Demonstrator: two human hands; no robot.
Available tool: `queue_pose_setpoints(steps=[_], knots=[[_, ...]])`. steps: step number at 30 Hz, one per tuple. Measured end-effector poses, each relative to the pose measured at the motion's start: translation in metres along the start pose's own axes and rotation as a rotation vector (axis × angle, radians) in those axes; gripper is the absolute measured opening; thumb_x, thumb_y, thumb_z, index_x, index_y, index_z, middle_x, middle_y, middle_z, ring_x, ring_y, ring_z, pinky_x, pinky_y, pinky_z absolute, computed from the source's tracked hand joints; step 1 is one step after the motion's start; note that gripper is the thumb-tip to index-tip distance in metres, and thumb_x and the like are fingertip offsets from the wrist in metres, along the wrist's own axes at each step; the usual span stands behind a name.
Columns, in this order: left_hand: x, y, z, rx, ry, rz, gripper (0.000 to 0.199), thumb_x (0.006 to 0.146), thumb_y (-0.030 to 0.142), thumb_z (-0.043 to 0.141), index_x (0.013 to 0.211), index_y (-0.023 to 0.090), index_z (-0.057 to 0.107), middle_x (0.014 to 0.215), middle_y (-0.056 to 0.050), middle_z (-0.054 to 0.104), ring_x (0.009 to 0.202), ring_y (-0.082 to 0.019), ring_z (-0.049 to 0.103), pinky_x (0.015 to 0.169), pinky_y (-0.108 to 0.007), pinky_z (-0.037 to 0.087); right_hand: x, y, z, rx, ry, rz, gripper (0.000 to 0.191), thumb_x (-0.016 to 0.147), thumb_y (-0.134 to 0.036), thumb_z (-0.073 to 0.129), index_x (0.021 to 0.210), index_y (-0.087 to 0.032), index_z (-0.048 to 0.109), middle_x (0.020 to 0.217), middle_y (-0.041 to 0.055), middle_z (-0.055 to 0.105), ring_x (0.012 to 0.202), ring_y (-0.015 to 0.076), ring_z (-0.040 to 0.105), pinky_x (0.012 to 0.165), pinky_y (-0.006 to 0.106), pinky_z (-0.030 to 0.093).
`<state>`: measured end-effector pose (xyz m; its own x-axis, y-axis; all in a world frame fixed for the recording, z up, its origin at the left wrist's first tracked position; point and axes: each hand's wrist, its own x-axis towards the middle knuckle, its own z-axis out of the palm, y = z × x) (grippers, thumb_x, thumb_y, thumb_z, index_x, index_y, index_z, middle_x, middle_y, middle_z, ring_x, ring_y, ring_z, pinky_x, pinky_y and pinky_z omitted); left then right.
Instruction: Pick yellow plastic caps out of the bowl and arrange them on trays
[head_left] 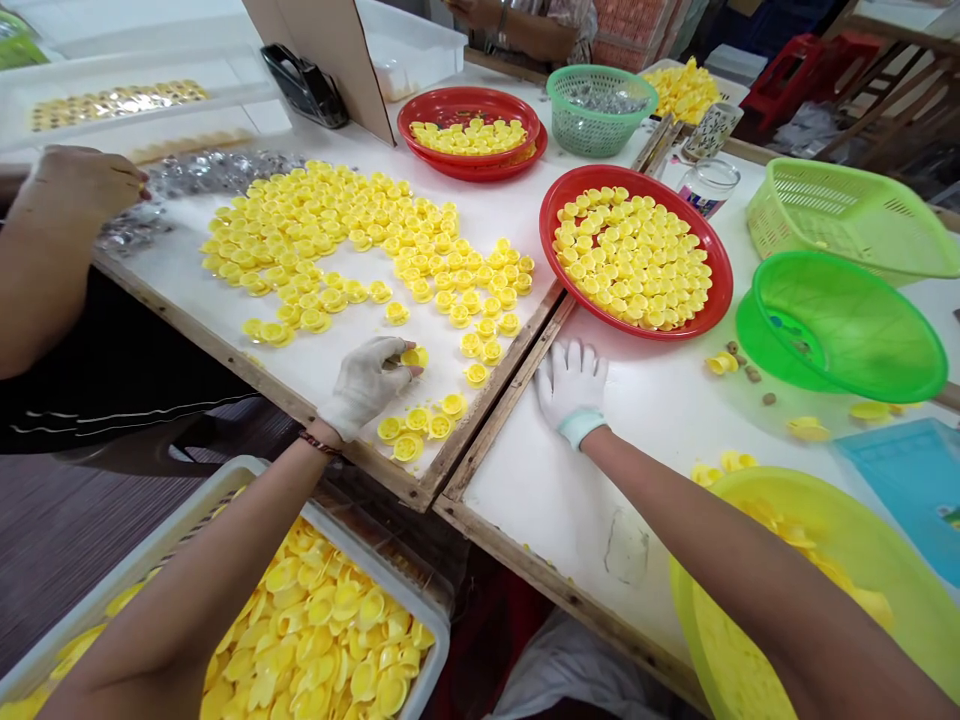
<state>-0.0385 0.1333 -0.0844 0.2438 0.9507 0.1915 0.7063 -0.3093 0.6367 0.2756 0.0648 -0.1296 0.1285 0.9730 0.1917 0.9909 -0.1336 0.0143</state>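
Note:
My left hand (367,385), in a white glove with bare fingertips, pinches a small yellow plastic cap-shaped piece (414,357) just over the white table. Several matching yellow pieces (409,446) lie in a small cluster below it, and a wide spread of them (322,230) covers the table beyond. Gloved in white too, my right hand (574,385) rests flat on the neighbouring table with its fingers spread. It is just below a red tray (720,290) filled with yellow pieces and holds nothing.
Another person's hand (86,185) is at the left near clear small parts (217,172). More red trays (401,120) and a green basket (574,120) stand behind. At right are a green bowl (885,350) and yellow basin (690,600). Below left is a crate (431,640) of yellow pieces.

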Motion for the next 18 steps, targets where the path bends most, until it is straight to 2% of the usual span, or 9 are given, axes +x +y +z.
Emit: queue_pose_setpoints(steps=[3, 5, 8, 11, 14, 16, 18], knots=[[-0.002, 0.003, 0.002, 0.017, -0.036, 0.025, 0.04, 0.078, 0.041, 0.065, 0.108, 0.015, 0.072, 0.11, -0.01, 0.071, 0.088, -0.021, 0.066, 0.082, -0.031, 0.053, 0.0, 0.0, -0.001, -0.003, -0.001, -0.001, 0.057, 0.101, -0.045, 0.031, 0.146, -0.014, 0.048, 0.152, 0.0195, 0.044, 0.132, 0.0396, 0.035, 0.109, 0.058, 0.022], [0.001, 0.001, -0.007, 0.083, -0.063, -0.008, 0.043, 0.081, 0.043, 0.063, 0.113, 0.015, 0.072, 0.11, -0.01, 0.072, 0.087, -0.021, 0.066, 0.082, -0.03, 0.052, 0.0, 0.0, -0.001, -0.004, -0.003, 0.0, 0.057, 0.101, -0.045, 0.031, 0.146, -0.014, 0.047, 0.152, 0.0198, 0.044, 0.132, 0.0395, 0.036, 0.109, 0.058, 0.021], [0.01, -0.011, -0.031, 0.278, -0.087, -0.155, 0.044, 0.085, 0.045, 0.059, 0.117, 0.017, 0.072, 0.108, -0.009, 0.073, 0.092, -0.024, 0.066, 0.085, -0.032, 0.051, 0.0, 0.0, -0.002, -0.002, -0.005, -0.003, 0.058, 0.101, -0.045, 0.03, 0.146, -0.013, 0.047, 0.152, 0.02, 0.044, 0.132, 0.0395, 0.035, 0.109, 0.058, 0.021], [0.018, -0.034, -0.055, 0.485, -0.105, -0.338, 0.044, 0.084, 0.04, 0.062, 0.119, 0.014, 0.071, 0.106, -0.011, 0.073, 0.098, -0.027, 0.064, 0.088, -0.035, 0.049, -0.001, 0.0, -0.003, -0.001, -0.011, -0.009, 0.058, 0.102, -0.044, 0.028, 0.146, -0.012, 0.047, 0.152, 0.0208, 0.044, 0.133, 0.0392, 0.034, 0.108, 0.057, 0.023], [0.017, -0.051, -0.066, 0.597, -0.145, -0.43, 0.042, 0.084, 0.037, 0.064, 0.116, 0.011, 0.07, 0.111, -0.015, 0.071, 0.101, -0.029, 0.062, 0.09, -0.038, 0.049, -0.001, 0.0, -0.004, -0.002, -0.011, -0.009, 0.059, 0.102, -0.044, 0.027, 0.146, -0.012, 0.047, 0.152, 0.0212, 0.044, 0.132, 0.0391, 0.035, 0.107, 0.057, 0.024], [0.014, -0.053, -0.064, 0.647, -0.075, -0.396, 0.043, 0.085, 0.039, 0.063, 0.116, 0.01, 0.068, 0.119, -0.018, 0.067, 0.107, -0.031, 0.06, 0.093, -0.04, 0.048, -0.001, 0.0, -0.003, -0.006, -0.01, -0.01, 0.058, 0.102, -0.044, 0.027, 0.146, -0.012, 0.048, 0.152, 0.0212, 0.044, 0.132, 0.0393, 0.036, 0.106, 0.057, 0.025], [0.012, -0.048, -0.055, 0.648, 0.031, -0.267, 0.041, 0.089, 0.037, 0.056, 0.12, 0.012, 0.066, 0.128, -0.017, 0.063, 0.115, -0.031, 0.058, 0.099, -0.04, 0.047, -0.001, 0.0, -0.003, -0.01, -0.01, -0.014, 0.058, 0.102, -0.044, 0.027, 0.146, -0.012, 0.047, 0.152, 0.0211, 0.044, 0.132, 0.0394, 0.035, 0.107, 0.057, 0.025]])
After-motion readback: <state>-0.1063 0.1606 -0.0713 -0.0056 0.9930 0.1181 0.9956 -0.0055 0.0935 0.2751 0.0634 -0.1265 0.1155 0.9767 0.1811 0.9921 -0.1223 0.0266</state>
